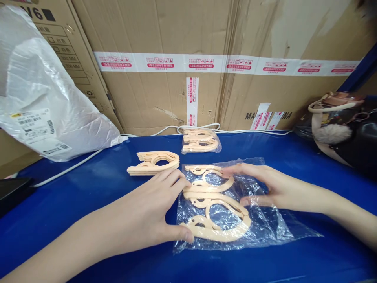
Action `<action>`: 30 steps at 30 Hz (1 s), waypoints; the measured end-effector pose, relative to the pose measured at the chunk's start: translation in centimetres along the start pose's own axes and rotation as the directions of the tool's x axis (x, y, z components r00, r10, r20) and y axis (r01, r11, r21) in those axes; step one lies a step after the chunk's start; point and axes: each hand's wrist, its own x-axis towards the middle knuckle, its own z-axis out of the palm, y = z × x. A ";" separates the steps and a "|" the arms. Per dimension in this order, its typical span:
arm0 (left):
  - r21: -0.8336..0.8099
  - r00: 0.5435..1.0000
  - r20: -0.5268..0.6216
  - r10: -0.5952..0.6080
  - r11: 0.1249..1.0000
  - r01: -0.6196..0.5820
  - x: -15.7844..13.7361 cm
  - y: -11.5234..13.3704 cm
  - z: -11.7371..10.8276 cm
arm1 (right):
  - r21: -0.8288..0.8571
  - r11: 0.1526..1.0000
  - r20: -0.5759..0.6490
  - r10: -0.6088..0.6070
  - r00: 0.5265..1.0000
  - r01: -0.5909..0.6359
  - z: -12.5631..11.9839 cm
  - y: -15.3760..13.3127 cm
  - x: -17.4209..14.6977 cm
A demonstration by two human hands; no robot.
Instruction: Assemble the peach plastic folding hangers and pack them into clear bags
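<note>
A clear plastic bag (265,232) lies flat on the blue table, with cream plastic folding hangers (228,234) inside it, side by side. At the bag's left end is my left hand (153,212), thumb and fingers spread apart, the tips touching the hangers' ends. My right hand (273,186) reaches in from the right with fingers and thumb apart, the tips at the hangers' curved ends. Whether its fingertips are inside the bag or on top of it, I cannot tell. Just behind my left hand sits a stack of folded cream hangers (160,163) without a bag.
Farther back lies a bagged pack of cream hangers (202,140). A white cable (70,167) runs along the cardboard box (159,94) at the back. A white parcel bag (53,90) leans at left, near a black device (14,192). A dark handbag (356,133) stands at right.
</note>
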 end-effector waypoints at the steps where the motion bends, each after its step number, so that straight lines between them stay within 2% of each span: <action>1: -0.010 1.000 -0.001 0.001 1.000 -0.001 0.0 0.0 0.0 | -0.029 1.000 -0.043 -0.009 0.999 0.007 0.1 0.1 0.1; 4: -0.015 1.000 -0.018 0.023 1.000 -0.023 0.0 -0.1 0.1 | -0.080 0.997 -0.136 0.000 0.991 -0.011 0.8 0.7 0.6; 7: 0.009 0.999 -0.042 0.023 1.000 -0.023 0.0 -0.2 0.2 | -0.107 0.994 -0.157 0.002 0.988 -0.019 1.5 1.1 1.1; 11: 0.026 1.000 0.016 0.010 1.000 -0.010 0.0 0.0 0.1 | -0.097 0.995 -0.201 0.002 0.980 -0.022 2.0 1.2 1.4; 16: 0.033 1.000 0.014 -0.003 0.999 0.002 0.0 0.2 0.0 | -0.067 0.997 -0.207 0.015 0.978 -0.029 2.0 1.0 1.5; 21: 0.007 1.000 0.000 0.023 1.000 -0.023 -0.2 0.2 0.1 | -0.086 0.995 -0.212 0.029 0.977 -0.048 2.2 0.9 1.3; 30: 0.056 0.999 -0.035 0.032 0.998 -0.030 -0.2 0.3 0.3 | -0.137 0.989 -0.233 0.019 0.972 -0.052 2.3 0.6 1.0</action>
